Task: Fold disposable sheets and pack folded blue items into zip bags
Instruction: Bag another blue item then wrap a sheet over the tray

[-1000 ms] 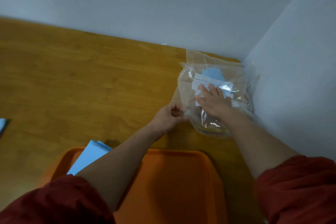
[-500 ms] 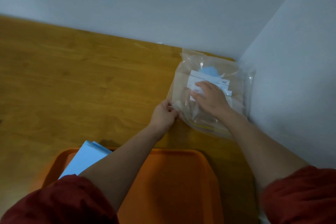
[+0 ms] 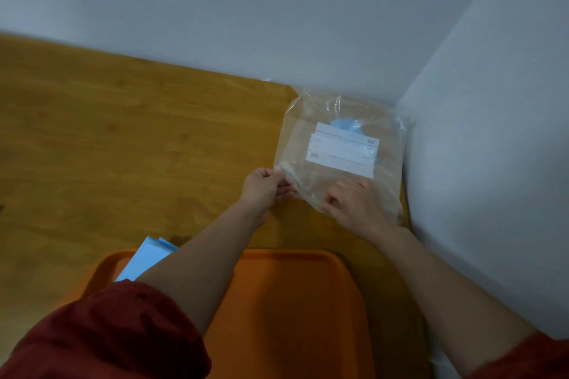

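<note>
Sealing looks to be the step in hand: the zip bag (image 3: 303,138) is lying flat on the bench (image 3: 138,148) at the right middle of the frame, tucked into the corner where the two walls are meeting. The folded blue item (image 3: 345,125) is already sitting inside it, behind the white label (image 3: 341,154).

To do this well, the end of the zip strip (image 3: 297,183) should be held fixed while the other fingers are running along the track with firm, even pressure. The two halves need to be lined up first, and trapped air should be getting pushed out ahead of the closing point. A wrinkle in the film could be leaving a gap.

The left hand (image 3: 264,186) is pinching the left end of the strip between thumb and curled fingers. Just right of it, the right hand (image 3: 357,206) is resting on the bag's near edge with its fingers curled down onto the strip, apparently pinching it too, though its thumb is partly hidden.

An orange tray (image 3: 292,301) is sitting at the bottom of the frame, with blue sheets (image 3: 147,258) overhanging its upper left corner.
</note>
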